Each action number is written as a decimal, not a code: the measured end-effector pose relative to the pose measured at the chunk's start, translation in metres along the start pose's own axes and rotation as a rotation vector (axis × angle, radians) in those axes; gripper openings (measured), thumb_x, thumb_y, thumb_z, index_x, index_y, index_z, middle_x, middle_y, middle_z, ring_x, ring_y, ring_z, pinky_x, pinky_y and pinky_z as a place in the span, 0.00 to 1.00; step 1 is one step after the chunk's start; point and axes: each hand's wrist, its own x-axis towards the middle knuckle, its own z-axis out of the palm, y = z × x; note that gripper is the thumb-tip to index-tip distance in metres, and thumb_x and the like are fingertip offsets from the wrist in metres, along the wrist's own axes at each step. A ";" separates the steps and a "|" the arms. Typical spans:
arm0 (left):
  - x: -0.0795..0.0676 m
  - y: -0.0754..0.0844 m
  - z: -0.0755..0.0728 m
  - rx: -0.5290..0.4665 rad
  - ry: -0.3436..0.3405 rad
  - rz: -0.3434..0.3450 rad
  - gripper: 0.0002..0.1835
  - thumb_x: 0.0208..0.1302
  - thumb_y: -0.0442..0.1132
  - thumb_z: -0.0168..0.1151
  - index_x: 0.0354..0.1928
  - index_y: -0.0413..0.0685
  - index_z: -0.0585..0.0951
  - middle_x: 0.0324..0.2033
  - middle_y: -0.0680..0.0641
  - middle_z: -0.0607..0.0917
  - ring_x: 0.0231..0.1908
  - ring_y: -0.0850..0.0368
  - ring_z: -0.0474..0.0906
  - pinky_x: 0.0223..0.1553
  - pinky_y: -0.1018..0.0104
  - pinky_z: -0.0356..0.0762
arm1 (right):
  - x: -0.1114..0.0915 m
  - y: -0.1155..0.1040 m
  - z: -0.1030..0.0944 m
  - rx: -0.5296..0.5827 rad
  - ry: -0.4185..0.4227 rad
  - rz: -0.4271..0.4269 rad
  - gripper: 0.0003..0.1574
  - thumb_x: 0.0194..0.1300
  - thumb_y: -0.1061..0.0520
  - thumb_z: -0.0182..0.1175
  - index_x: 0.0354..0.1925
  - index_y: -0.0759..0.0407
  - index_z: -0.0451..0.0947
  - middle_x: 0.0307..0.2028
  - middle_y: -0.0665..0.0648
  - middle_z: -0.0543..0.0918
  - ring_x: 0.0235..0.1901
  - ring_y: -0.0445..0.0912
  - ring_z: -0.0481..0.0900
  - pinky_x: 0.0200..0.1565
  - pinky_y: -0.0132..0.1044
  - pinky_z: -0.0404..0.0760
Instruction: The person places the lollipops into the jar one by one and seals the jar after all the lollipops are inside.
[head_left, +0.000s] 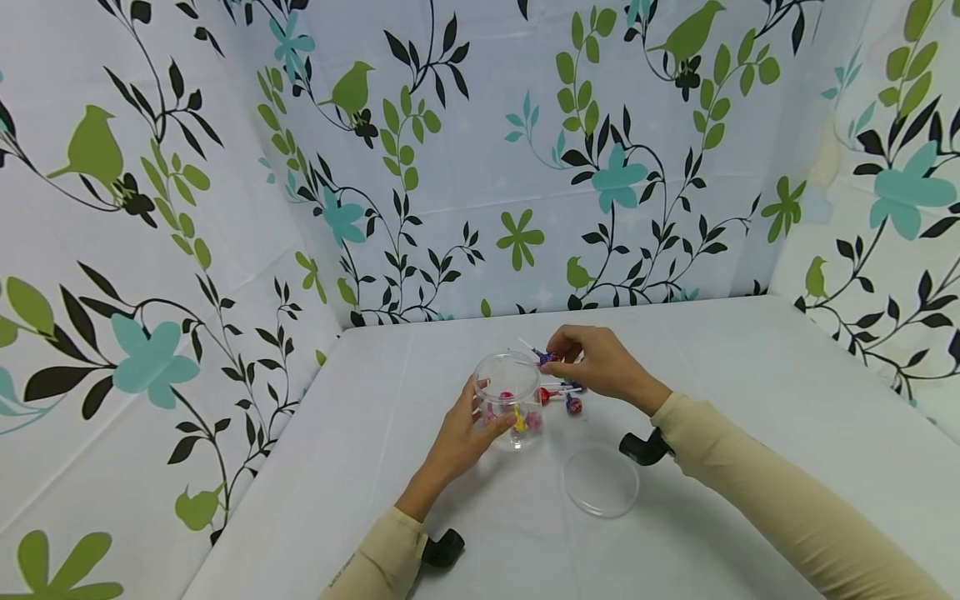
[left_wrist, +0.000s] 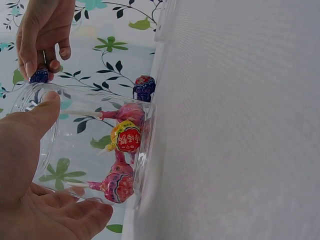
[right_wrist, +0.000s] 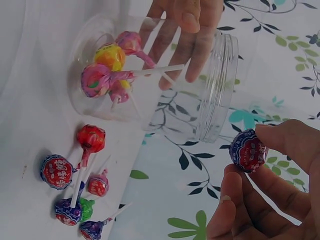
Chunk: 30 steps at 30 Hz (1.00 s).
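My left hand [head_left: 459, 437] grips a clear round plastic jar [head_left: 489, 375] around its side, thumb toward me. Several lollipops in pink and yellow wrappers lie at the jar's bottom, among them a yellow-and-red lollipop [left_wrist: 126, 137]. Just beyond the rim on the right, my right hand [head_left: 600, 367] pinches a dark blue and red lollipop [right_wrist: 249, 151] by its wrapped head. Its white stick points away from the jar's mouth in the right wrist view.
Beside the jar on the white table [head_left: 697, 367] lie several loose lollipops, including a red lollipop [right_wrist: 91, 138] and a dark blue lollipop [right_wrist: 68, 212]. A clear round lid [head_left: 600, 483] lies nearer me, right of the jar. Patterned curtains [head_left: 480, 167] surround the table.
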 end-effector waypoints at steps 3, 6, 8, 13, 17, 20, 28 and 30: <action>0.001 0.000 0.001 0.003 0.000 -0.011 0.51 0.69 0.50 0.72 0.82 0.45 0.52 0.76 0.40 0.65 0.72 0.38 0.65 0.69 0.47 0.68 | 0.001 -0.002 0.001 -0.002 -0.004 -0.001 0.14 0.64 0.56 0.76 0.45 0.60 0.84 0.34 0.49 0.83 0.37 0.47 0.79 0.40 0.40 0.84; 0.001 -0.001 0.001 0.005 -0.001 -0.015 0.51 0.69 0.51 0.71 0.83 0.45 0.51 0.76 0.40 0.65 0.72 0.38 0.65 0.69 0.46 0.68 | 0.002 -0.005 0.002 0.003 -0.011 -0.002 0.14 0.65 0.56 0.75 0.45 0.60 0.84 0.35 0.50 0.83 0.36 0.47 0.79 0.40 0.40 0.84; 0.001 -0.001 0.001 0.003 0.000 -0.013 0.51 0.69 0.51 0.72 0.82 0.45 0.51 0.76 0.40 0.65 0.72 0.38 0.65 0.68 0.46 0.68 | 0.002 -0.007 0.003 0.008 -0.015 -0.004 0.14 0.65 0.55 0.75 0.45 0.60 0.84 0.35 0.50 0.83 0.36 0.47 0.79 0.40 0.40 0.84; 0.001 -0.001 0.000 0.006 0.001 -0.004 0.50 0.69 0.50 0.71 0.83 0.46 0.51 0.76 0.39 0.65 0.72 0.37 0.65 0.68 0.45 0.68 | 0.004 -0.009 0.006 0.026 -0.025 -0.011 0.13 0.65 0.55 0.74 0.45 0.59 0.84 0.34 0.49 0.83 0.35 0.47 0.79 0.39 0.39 0.84; 0.001 -0.002 0.000 0.004 0.000 0.004 0.51 0.69 0.52 0.71 0.82 0.46 0.51 0.75 0.38 0.65 0.72 0.37 0.65 0.69 0.46 0.68 | 0.005 -0.011 0.010 0.043 -0.032 -0.023 0.12 0.65 0.55 0.74 0.44 0.59 0.84 0.34 0.48 0.84 0.35 0.46 0.80 0.39 0.39 0.85; 0.001 -0.003 0.000 0.000 0.001 0.006 0.51 0.69 0.52 0.71 0.82 0.47 0.51 0.75 0.38 0.65 0.72 0.37 0.65 0.69 0.46 0.68 | 0.006 -0.011 0.013 0.048 -0.035 -0.032 0.11 0.65 0.56 0.74 0.43 0.59 0.84 0.33 0.48 0.83 0.35 0.46 0.80 0.38 0.38 0.85; 0.002 -0.003 0.000 0.006 0.000 0.019 0.50 0.70 0.51 0.70 0.83 0.48 0.51 0.76 0.37 0.65 0.72 0.37 0.65 0.69 0.46 0.68 | 0.007 -0.016 0.016 0.054 -0.044 -0.055 0.11 0.66 0.56 0.74 0.42 0.58 0.84 0.33 0.47 0.83 0.35 0.45 0.80 0.38 0.38 0.85; 0.001 -0.003 -0.001 0.006 -0.001 0.018 0.50 0.70 0.51 0.70 0.83 0.47 0.51 0.76 0.37 0.64 0.72 0.37 0.65 0.69 0.46 0.68 | 0.007 -0.016 0.017 0.056 -0.046 -0.058 0.11 0.66 0.56 0.74 0.42 0.58 0.84 0.33 0.47 0.83 0.35 0.45 0.80 0.37 0.37 0.85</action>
